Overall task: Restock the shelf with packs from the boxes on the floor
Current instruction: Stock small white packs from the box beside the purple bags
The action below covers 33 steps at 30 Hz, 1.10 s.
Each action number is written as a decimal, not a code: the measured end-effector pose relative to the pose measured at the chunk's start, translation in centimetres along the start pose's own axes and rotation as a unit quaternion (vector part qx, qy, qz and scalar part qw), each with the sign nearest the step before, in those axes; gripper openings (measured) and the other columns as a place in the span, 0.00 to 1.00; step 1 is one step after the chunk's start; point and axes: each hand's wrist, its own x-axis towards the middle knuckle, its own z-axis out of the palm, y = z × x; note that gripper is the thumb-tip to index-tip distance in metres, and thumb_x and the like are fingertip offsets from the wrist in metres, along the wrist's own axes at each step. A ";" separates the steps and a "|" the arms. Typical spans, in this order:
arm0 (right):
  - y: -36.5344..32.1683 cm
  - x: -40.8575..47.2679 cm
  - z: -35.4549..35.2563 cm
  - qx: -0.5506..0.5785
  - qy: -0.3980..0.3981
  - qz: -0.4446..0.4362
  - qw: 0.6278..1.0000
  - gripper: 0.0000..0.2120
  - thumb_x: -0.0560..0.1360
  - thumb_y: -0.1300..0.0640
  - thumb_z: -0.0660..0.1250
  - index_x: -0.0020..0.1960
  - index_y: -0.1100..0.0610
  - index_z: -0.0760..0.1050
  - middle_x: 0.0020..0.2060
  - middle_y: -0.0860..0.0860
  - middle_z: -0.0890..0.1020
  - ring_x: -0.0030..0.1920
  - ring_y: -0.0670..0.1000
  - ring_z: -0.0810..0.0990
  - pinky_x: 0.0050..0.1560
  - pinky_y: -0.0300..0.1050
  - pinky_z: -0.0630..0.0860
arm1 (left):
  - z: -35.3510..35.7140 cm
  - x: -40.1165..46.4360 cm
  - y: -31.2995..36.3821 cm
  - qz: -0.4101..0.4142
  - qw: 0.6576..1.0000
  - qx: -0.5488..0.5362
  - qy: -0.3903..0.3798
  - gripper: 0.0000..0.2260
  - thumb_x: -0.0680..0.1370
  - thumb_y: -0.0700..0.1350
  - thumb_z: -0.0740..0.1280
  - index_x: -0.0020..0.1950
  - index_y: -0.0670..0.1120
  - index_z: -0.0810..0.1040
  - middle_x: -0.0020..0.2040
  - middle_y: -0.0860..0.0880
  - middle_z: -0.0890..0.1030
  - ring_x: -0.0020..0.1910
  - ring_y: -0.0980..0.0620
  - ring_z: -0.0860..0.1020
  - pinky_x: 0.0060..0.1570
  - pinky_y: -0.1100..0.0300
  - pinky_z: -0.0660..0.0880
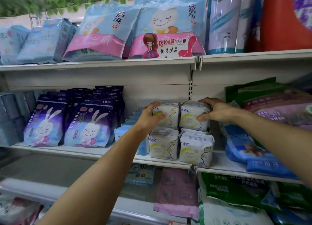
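On the middle shelf (94,154), four white ABC packs sit two on two. One hand holds each top one: the left hand (150,117) curls around the top left pack (170,114), and the right hand (217,111) curls around the top right pack (192,116). Purple bunny packs (67,123) stand to the left, and a blue pack (130,132) is beside the left arm.

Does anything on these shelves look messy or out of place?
Mostly tidy. The blue pack at the right of the middle shelf slumps over the shelf edge instead of standing. The white packs under both hands sit squarely stacked.
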 end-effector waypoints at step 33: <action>1.2 -16.5 7.2 0.040 0.284 -0.114 0.951 0.05 0.76 0.58 0.67 0.43 0.58 0.79 0.43 0.54 0.78 0.39 0.42 0.77 0.42 0.30 0.68 | 4.4 -16.6 -0.9 -0.125 0.929 -0.347 -0.004 0.05 0.80 0.40 0.65 0.55 0.46 0.77 0.43 0.47 0.84 0.35 0.52 0.82 0.33 0.61 0.80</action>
